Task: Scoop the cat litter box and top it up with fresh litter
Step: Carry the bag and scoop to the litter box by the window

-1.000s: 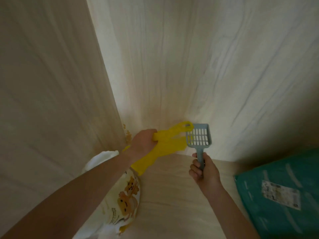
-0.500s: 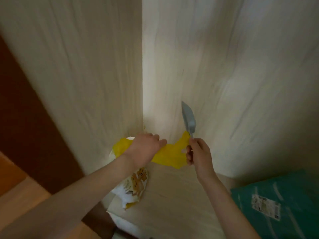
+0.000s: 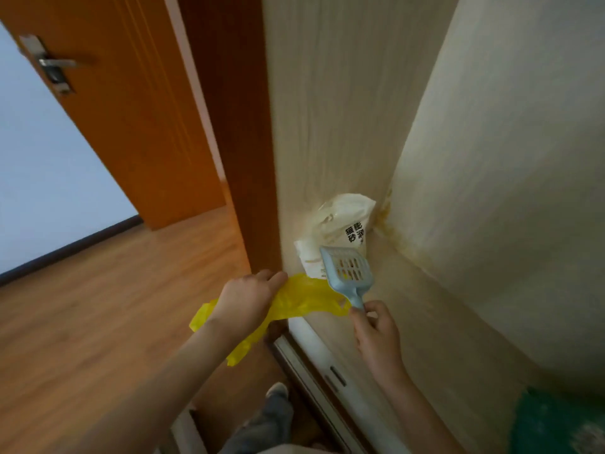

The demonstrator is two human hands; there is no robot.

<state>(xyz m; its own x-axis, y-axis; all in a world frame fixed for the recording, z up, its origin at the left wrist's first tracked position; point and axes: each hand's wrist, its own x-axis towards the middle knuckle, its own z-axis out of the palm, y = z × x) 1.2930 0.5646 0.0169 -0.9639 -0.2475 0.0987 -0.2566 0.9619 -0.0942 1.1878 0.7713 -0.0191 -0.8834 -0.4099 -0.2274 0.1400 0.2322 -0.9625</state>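
Note:
My left hand (image 3: 246, 299) grips a crumpled yellow plastic bag (image 3: 304, 298), which trails below my wrist and stretches right toward the scoop. My right hand (image 3: 376, 329) holds the handle of a light blue slotted litter scoop (image 3: 345, 270), its head tilted up and to the left. Behind the scoop, a cream bag of cat litter (image 3: 340, 224) with black printed characters stands in the corner of a pale wooden shelf (image 3: 425, 322). No litter box is in view.
An orange wooden door (image 3: 131, 119) stands open on the left above a wood floor (image 3: 98, 306). A dark brown frame post (image 3: 242, 158) borders the pale cabinet walls. A green package (image 3: 556, 424) lies at the bottom right. My leg and shoe (image 3: 275, 407) show below.
The view has swung left, bringing the door and floor into sight. Both hands have drawn back toward the shelf's front edge with the yellow bag and scoop. The scoop has turned face-on.

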